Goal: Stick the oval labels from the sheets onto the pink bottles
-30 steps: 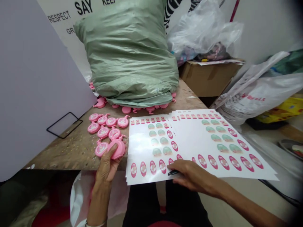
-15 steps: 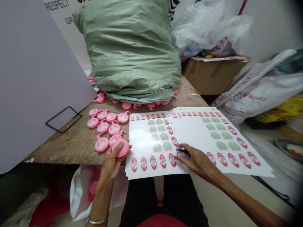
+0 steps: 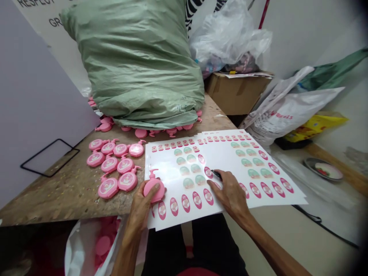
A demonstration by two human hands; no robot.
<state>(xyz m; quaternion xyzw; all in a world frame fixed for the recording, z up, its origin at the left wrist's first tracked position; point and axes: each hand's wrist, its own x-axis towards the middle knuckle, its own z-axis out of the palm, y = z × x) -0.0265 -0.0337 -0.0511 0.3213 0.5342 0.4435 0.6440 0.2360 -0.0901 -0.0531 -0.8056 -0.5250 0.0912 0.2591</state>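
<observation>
Clearly, from the head view, your left hand (image 3: 139, 210) grips a plain pink bottle-shaped piece (image 3: 150, 185) over the sticker sheets (image 3: 220, 155) while your right works beside it.
Your left thumb presses on the piece's face, fingers curled beneath, seemingly to keep its blank side towards you; your right hand (image 3: 232, 196) pinches a dark slim tool (image 3: 217, 175), its tip at an oval sticker (image 3: 208, 172). The sheets overlap close to your lap, probably for easy reach, and labelled pink pieces (image 3: 109, 164) lie face up on the table (image 3: 71, 199), to the left. Wall lettering (image 3: 54, 22) shows "GR" below a cropped "RESPECT"; the white sack (image 3: 283, 117) carries red print that you can't fully read, and the stickers' text is too small.
</observation>
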